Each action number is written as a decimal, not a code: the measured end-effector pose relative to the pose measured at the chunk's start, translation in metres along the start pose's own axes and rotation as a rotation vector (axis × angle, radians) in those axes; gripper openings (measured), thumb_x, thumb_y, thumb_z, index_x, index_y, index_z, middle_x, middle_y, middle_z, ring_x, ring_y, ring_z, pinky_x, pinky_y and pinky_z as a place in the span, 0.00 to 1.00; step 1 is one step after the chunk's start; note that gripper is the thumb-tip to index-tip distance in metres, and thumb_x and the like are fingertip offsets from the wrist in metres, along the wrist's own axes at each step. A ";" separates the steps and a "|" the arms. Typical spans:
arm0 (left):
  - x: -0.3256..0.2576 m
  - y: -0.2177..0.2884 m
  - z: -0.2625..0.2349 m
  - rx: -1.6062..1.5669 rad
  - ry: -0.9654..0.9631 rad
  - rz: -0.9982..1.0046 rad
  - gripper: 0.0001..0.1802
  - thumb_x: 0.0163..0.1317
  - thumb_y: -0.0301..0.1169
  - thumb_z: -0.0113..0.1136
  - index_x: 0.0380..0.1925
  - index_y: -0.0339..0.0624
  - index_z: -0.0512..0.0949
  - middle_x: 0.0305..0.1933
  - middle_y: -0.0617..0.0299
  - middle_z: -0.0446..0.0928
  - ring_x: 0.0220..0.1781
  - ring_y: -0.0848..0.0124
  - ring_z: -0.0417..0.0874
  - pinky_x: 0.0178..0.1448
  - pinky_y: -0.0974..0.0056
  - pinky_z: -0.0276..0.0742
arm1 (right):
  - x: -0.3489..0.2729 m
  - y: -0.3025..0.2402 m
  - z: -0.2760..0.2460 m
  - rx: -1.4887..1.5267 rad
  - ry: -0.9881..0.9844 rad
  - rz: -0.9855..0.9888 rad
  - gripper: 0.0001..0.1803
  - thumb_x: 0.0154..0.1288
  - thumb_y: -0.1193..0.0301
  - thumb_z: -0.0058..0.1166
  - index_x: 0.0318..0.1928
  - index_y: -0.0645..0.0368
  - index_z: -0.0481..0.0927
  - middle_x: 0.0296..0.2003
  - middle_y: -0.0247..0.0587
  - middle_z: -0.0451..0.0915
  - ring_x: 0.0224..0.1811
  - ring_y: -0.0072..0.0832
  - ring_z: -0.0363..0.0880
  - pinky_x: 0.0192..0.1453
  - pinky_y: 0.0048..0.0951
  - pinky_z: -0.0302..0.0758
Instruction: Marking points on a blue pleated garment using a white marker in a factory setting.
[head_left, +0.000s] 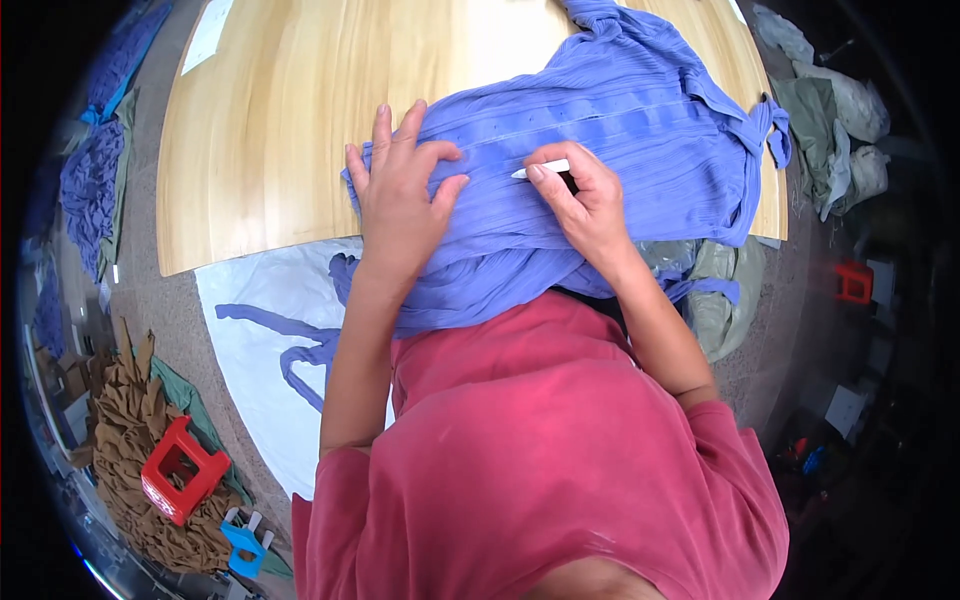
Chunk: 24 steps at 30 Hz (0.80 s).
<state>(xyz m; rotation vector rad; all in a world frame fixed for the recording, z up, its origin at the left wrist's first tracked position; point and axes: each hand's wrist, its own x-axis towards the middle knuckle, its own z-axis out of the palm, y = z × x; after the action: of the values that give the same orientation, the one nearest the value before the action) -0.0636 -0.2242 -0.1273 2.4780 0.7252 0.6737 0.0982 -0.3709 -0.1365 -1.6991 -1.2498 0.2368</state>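
A blue-violet garment point(640, 170) of crinkled fabric lies spread over the wooden table point(270, 150), with a long placket running across it. Its near part hangs over the table edge against my body. My left hand point(402, 190) rests on the garment's left end, fingers spread, thumb and forefinger apart on the cloth. To the right of it, my right hand point(585, 195) is closed round a slim white pen-shaped tool point(550, 168). The tool's pointed tip faces left, over the fabric just below the placket. Whether the tip touches the cloth I cannot tell.
White sheeting point(250, 350) with a blue-violet strap on it lies below the table's left edge. Brown cloth is heaped at lower left, with a red stool point(183, 470) on it. Blue-violet cloth piles point(92, 190) lie far left; plastic-wrapped bundles point(845, 105) lie right.
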 end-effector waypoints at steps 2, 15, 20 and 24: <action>0.000 -0.003 -0.003 -0.034 -0.046 -0.010 0.14 0.51 0.33 0.71 0.38 0.53 0.80 0.71 0.59 0.65 0.78 0.51 0.54 0.74 0.31 0.40 | -0.003 0.003 -0.002 -0.012 0.003 0.042 0.05 0.69 0.73 0.56 0.39 0.62 0.80 0.33 0.32 0.80 0.36 0.18 0.76 0.41 0.21 0.72; -0.001 -0.006 -0.003 0.004 -0.028 0.019 0.17 0.48 0.36 0.73 0.39 0.54 0.80 0.71 0.57 0.66 0.77 0.51 0.55 0.72 0.30 0.45 | 0.021 -0.030 0.017 0.004 -0.101 -0.046 0.05 0.65 0.76 0.58 0.41 0.62 0.81 0.35 0.35 0.82 0.36 0.20 0.78 0.40 0.22 0.73; -0.001 -0.008 0.000 0.002 -0.021 0.033 0.17 0.48 0.36 0.73 0.40 0.53 0.80 0.70 0.56 0.66 0.77 0.50 0.56 0.72 0.30 0.46 | 0.021 -0.028 0.025 -0.087 -0.063 -0.097 0.05 0.64 0.76 0.59 0.40 0.62 0.81 0.34 0.39 0.81 0.35 0.27 0.79 0.39 0.26 0.74; -0.003 -0.008 -0.003 0.000 -0.013 0.029 0.17 0.48 0.36 0.73 0.40 0.53 0.80 0.70 0.55 0.67 0.77 0.50 0.56 0.72 0.30 0.46 | 0.023 -0.033 0.025 -0.110 -0.087 -0.119 0.05 0.63 0.76 0.60 0.40 0.62 0.81 0.34 0.40 0.81 0.35 0.29 0.80 0.39 0.27 0.74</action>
<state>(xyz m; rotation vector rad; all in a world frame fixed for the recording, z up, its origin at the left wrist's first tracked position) -0.0700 -0.2188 -0.1304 2.4954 0.6852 0.6671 0.0725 -0.3379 -0.1149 -1.7156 -1.4460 0.1748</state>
